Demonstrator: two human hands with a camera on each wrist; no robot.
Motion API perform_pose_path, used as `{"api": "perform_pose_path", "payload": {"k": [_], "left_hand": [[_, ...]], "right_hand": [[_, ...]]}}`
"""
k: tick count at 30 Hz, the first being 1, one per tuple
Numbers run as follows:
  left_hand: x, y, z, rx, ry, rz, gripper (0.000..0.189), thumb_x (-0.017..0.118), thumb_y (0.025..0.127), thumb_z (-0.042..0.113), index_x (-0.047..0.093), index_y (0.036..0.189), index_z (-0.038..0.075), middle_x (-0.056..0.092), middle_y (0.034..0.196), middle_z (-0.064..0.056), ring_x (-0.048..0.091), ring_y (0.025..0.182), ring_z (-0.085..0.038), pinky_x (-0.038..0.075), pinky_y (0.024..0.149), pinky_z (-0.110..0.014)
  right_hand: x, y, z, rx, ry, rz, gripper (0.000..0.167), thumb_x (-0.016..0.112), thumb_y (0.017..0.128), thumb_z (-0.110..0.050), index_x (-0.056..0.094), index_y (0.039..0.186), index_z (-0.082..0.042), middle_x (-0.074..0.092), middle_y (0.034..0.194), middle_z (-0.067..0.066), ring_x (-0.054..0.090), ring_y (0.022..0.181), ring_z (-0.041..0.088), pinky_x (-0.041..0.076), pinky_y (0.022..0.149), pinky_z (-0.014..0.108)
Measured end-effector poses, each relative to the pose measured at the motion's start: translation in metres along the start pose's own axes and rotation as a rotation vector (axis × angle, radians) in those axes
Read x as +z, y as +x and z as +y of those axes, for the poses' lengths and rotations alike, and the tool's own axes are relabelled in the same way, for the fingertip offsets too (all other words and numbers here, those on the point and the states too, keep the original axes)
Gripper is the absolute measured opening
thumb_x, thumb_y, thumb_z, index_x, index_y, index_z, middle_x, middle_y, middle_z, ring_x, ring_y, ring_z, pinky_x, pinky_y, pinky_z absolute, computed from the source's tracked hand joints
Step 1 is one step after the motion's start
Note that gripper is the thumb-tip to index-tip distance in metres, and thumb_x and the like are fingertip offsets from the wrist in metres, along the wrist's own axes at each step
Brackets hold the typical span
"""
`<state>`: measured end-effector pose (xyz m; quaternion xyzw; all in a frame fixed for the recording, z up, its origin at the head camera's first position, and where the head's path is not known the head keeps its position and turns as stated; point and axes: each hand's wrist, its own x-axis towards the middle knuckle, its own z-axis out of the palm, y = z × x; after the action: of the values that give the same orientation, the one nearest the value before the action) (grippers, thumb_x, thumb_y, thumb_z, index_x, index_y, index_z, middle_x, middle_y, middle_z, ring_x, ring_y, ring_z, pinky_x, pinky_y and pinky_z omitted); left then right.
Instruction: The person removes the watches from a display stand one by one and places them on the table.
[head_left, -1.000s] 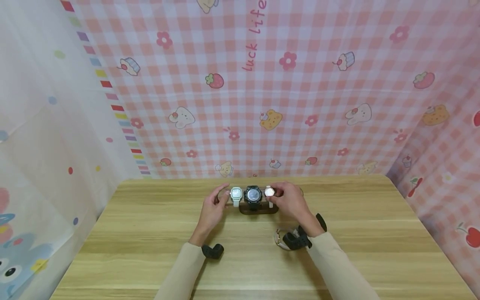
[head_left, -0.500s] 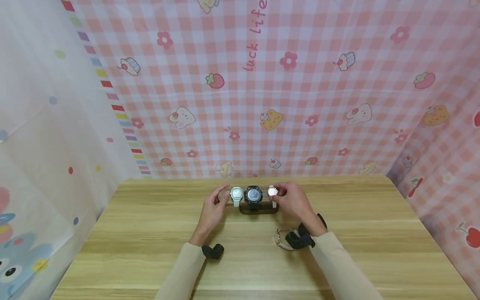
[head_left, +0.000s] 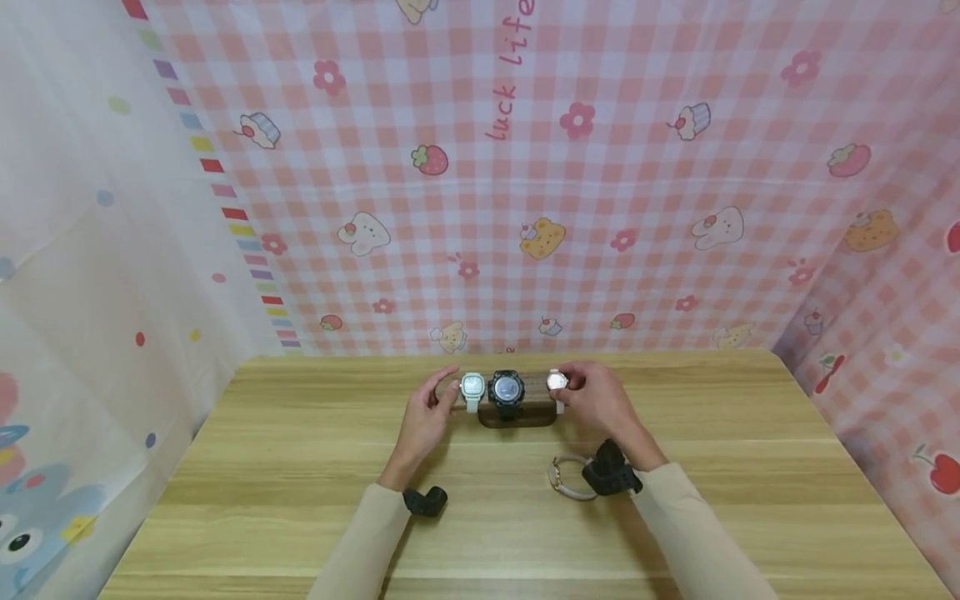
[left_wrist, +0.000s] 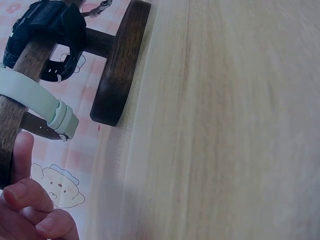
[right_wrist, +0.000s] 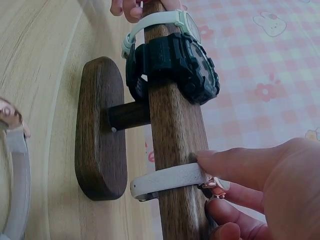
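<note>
A dark wooden watch stand (right_wrist: 100,130) has a horizontal bar (right_wrist: 172,115) on a short post. My left hand (head_left: 423,423) holds the bar's left end, its fingers (left_wrist: 22,155) against the wood. Closest to that hand is a pale mint watch (head_left: 472,387) looped round the bar. A chunky black watch (head_left: 507,388) sits in the middle. On the bar's right part is a small watch with a white strap (right_wrist: 170,179) and a rose-gold case. My right hand (head_left: 600,404) pinches this watch at its case, thumb near the strap.
Another watch with a pale strap (head_left: 574,492) and gold-toned parts lies on the wooden table (head_left: 315,475), below the right hand. Black wrist-camera mounts (head_left: 426,502) sit at both wrists. A pink checked cloth (head_left: 480,192) hangs behind the table.
My right hand has shifted to the right, sliding the white-strapped watch along the bar, away from the black watch. The left hand and the stand stay in place.
</note>
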<state>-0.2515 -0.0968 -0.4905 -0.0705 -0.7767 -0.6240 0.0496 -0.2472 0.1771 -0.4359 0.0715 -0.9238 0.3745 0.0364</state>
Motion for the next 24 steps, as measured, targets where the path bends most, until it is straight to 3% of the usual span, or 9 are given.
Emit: {"api": "perform_pose_path", "payload": {"k": [4,11,18,20,24], "left_hand": [[0.002,0.005,-0.014,0.007,-0.005,0.025,0.035,0.059,0.101,0.021,0.061,0.134,0.008,0.05,0.071,-0.001,0.056,0.076,-0.049,0.058,0.066,-0.043],[0.002,0.005,-0.018,0.041,-0.003,0.037,0.032,0.061,0.1,0.022,0.064,0.131,0.013,0.05,0.071,-0.001,0.057,0.068,-0.034,0.056,0.06,-0.032],[-0.002,-0.007,0.018,-0.001,-0.018,-0.006,0.035,0.058,0.101,0.015,0.06,0.134,0.003,0.05,0.072,-0.003,0.055,0.08,-0.054,0.055,0.061,-0.03],[-0.003,-0.008,0.019,0.001,-0.019,-0.014,0.036,0.058,0.101,0.015,0.059,0.135,0.002,0.05,0.073,-0.003,0.055,0.08,-0.055,0.054,0.06,-0.027],[-0.003,-0.007,0.017,0.0,-0.016,-0.014,0.035,0.057,0.102,0.015,0.059,0.135,0.003,0.05,0.073,-0.003,0.055,0.081,-0.054,0.057,0.064,-0.037]], "right_hand": [[-0.002,-0.001,0.003,0.0,0.0,0.003,0.033,0.079,0.084,-0.011,0.071,0.114,0.001,0.062,0.082,0.006,0.055,0.074,0.018,0.045,0.062,0.026],[-0.006,-0.002,0.009,-0.02,0.004,0.011,0.03,0.077,0.085,-0.008,0.071,0.112,0.002,0.062,0.081,0.007,0.054,0.071,0.017,0.044,0.059,0.027],[-0.013,-0.003,0.014,-0.025,0.001,0.017,0.032,0.077,0.085,-0.007,0.069,0.113,0.005,0.063,0.081,0.008,0.055,0.071,0.017,0.045,0.059,0.026],[-0.015,-0.004,0.016,-0.019,0.006,0.018,0.032,0.077,0.085,-0.007,0.069,0.113,0.005,0.064,0.082,0.009,0.056,0.072,0.017,0.045,0.058,0.026],[-0.018,-0.005,0.017,0.0,0.019,0.015,0.032,0.076,0.086,-0.007,0.069,0.115,0.005,0.063,0.085,0.01,0.057,0.075,0.019,0.046,0.057,0.025]]}}
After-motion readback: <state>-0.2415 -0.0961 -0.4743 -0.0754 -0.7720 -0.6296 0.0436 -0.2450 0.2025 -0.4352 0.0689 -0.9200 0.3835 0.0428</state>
